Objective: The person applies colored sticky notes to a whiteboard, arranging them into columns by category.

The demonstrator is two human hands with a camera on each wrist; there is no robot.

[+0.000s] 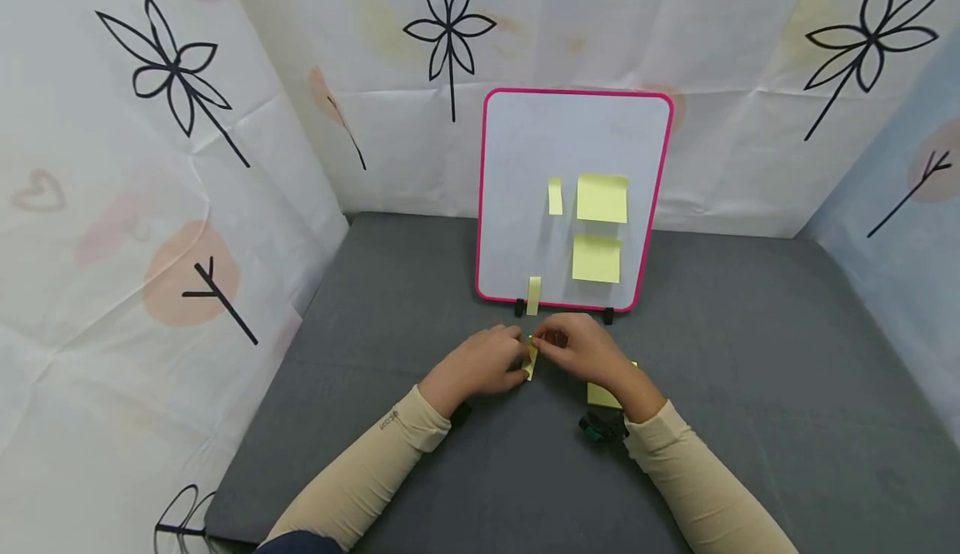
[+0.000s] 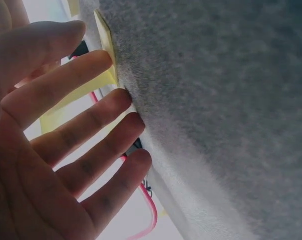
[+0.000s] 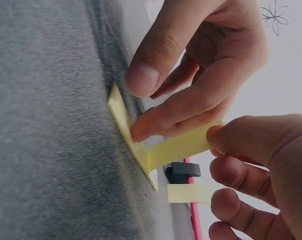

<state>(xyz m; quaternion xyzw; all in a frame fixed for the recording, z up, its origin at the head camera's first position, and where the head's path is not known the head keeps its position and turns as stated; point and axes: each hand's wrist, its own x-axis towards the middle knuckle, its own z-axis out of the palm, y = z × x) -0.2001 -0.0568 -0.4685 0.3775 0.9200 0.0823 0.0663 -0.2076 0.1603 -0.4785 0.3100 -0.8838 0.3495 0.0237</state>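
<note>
A narrow pad of yellow sticky notes (image 3: 121, 117) lies on the grey table in front of the whiteboard. My right hand (image 1: 577, 344) pinches the free end of its top sticky note (image 3: 181, 145) between thumb and fingers. That note stands lifted from the pad, its other end still meeting the pad near the far end. My left hand (image 1: 483, 361) is beside the pad, with the index fingertip (image 3: 143, 127) touching it. In the left wrist view the left fingers (image 2: 85, 117) are nearly straight and spread; the thumb is apart from them.
A pink-framed whiteboard (image 1: 517, 179) leans at the back on black feet (image 1: 608, 316). It bears two square sticky notes (image 1: 602, 198) and two narrow ones (image 1: 555, 196). A square yellow pad (image 1: 602, 396) and a dark object (image 1: 596, 427) lie by the right wrist.
</note>
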